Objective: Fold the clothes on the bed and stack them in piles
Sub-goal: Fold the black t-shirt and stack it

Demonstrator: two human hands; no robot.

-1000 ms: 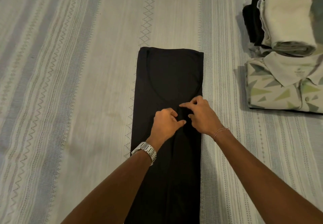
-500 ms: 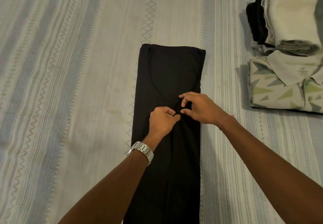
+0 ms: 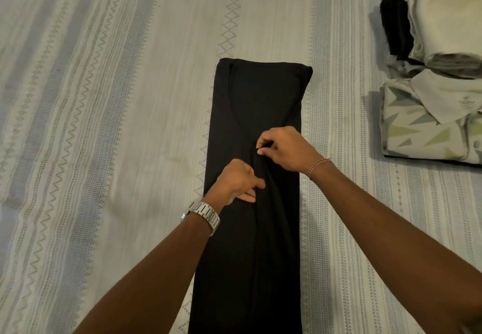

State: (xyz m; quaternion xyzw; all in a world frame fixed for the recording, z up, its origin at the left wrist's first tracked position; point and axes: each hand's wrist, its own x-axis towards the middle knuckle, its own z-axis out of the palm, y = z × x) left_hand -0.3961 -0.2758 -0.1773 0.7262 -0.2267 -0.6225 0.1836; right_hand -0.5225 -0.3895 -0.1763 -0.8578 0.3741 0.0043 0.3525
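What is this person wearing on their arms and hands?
Both forearms are bare, with no sleeves in view. The left wrist carries a silver metal watch with a linked band. The right wrist has a thin red-and-white thread bracelet. No gloves or rings show on the left hand or right hand.

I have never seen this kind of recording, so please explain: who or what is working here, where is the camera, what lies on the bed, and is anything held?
No machine works here: a person folds clothes with bare hands. The one camera sits on the person's head, looking down. On the striped bedspread lies a long black garment, folded narrow. The right hand pinches its cloth near the middle; the left hand, with a watch on its wrist, rests curled on it. At right lie a folded patterned shirt and a pile of folded clothes.
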